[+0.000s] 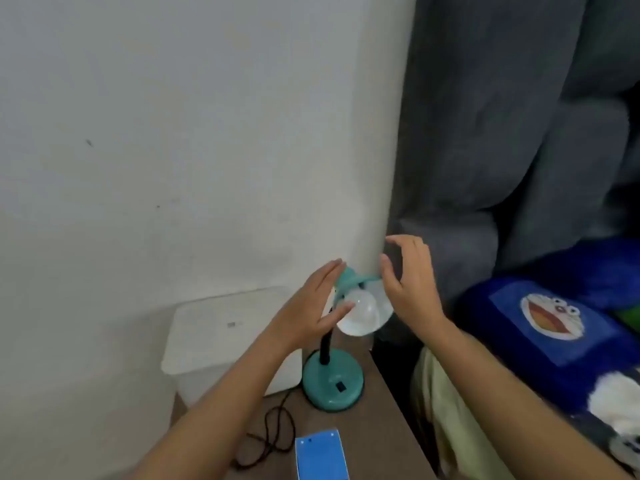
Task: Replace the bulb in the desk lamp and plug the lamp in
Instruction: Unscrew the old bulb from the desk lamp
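Note:
A teal desk lamp stands on the brown table, its round base (333, 382) carrying a black bendy neck (325, 348). The teal shade (349, 280) is tipped toward me, and a white bulb (360, 315) sits in its mouth. My left hand (311, 306) cups the shade's left side, with the fingers along its back and the thumb against the bulb. My right hand (408, 285) hovers at the shade's right side, fingers spread and curved, with nothing in it; whether it touches the rim I cannot tell.
A white lidded box (225, 341) stands left of the lamp against the white wall. A dark cord (273, 434) lies coiled on the table by a blue card (322, 455). The table edge (391, 393) drops off at the right; beyond it are a grey curtain (502, 133) and a blue cushion (554, 323).

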### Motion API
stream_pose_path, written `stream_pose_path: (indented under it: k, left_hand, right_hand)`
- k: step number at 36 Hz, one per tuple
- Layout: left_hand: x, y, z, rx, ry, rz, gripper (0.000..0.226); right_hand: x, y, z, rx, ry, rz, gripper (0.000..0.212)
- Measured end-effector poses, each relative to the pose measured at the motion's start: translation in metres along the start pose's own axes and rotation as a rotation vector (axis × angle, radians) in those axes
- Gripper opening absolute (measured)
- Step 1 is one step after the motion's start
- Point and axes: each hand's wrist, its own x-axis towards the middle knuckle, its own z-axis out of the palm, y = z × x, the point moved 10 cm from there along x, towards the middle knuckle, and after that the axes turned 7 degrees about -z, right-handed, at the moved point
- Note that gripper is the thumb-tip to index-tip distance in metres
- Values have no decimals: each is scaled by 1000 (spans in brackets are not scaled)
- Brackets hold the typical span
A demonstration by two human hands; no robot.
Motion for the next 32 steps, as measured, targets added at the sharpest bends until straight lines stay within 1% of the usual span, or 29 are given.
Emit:
stream_pose_path:
  k: [3,5,7,10,12,15,18,25,27,29,32]
  left_hand:
    - [-10,-1,18,48,-56,14,71]
    - [-15,-4,29,37,-79,-9,77]
    - [-20,-2,39,-6,-72,-23,87]
    - [-18,-4,46,-72,-67,-52,104]
    - [-12,-4,51,-74,-77,-59,111]
    - [-2,-7,55,-74,-69,-58,116]
    - [6,-11,55,-72,-43,-16,115]
    - [15,-15,52,-61,-35,96,104]
    - [16,-16,51,-51,-35,126,103]
    - [16,-17,48,-62,-26,143,103]
    - [16,-18,45,-72,-10,167,101]
  right_hand:
    - [-32,7,-3,-14,12,9,24]
    - [-53,10,3,9,-23,21,22]
    - [-69,16,14,44,-92,70,23]
    - [-81,28,36,132,-218,200,32]
    - [-81,35,47,185,-257,275,41]
    - [-77,47,58,270,-263,399,52]
    - [-73,52,69,314,-285,449,51]
    - [-61,47,77,291,-245,425,49]
    - [-58,42,79,268,-263,356,53]
    - [-57,39,84,201,-324,277,58]
    - [-57,36,85,120,-383,193,60]
